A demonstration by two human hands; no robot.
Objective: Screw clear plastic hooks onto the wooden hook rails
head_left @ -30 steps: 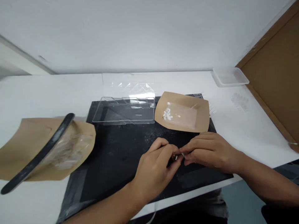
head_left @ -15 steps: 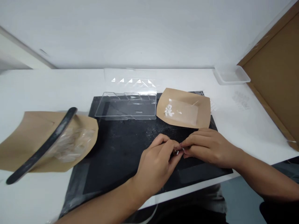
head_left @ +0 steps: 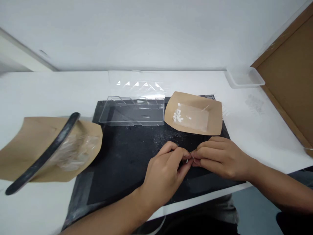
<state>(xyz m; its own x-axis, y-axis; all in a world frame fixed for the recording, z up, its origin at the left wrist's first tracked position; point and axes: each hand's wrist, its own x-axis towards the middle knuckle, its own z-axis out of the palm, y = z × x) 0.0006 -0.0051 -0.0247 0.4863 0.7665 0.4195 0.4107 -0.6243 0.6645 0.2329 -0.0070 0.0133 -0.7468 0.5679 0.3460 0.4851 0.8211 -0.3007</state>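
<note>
My left hand point(head_left: 168, 166) and my right hand point(head_left: 217, 156) meet over the black mat point(head_left: 122, 153), fingertips touching in a pinch. Between the left fingers shows a tiny shiny piece point(head_left: 187, 161); its kind is too small to make out. The right finger and thumb close at the same spot, and whatever they hold is mostly hidden. Just beyond the hands stands a brown paper tray point(head_left: 195, 127) with small white pieces point(head_left: 178, 116) in it. A clear plastic tray point(head_left: 132, 123) lies to its left on the mat.
At the left, a black curved nail file point(head_left: 44, 156) lies across a larger paper tray point(head_left: 31, 137) holding clear plastic bits point(head_left: 73, 153). Clear packaging point(head_left: 137, 78) lies at the back. A translucent container point(head_left: 244, 80) sits by a brown cardboard panel point(head_left: 288, 65) at the right.
Both hands stay pinched together, with only a slight shift of the fingers. The whole view has moved a little; the trays and file lie as before.
</note>
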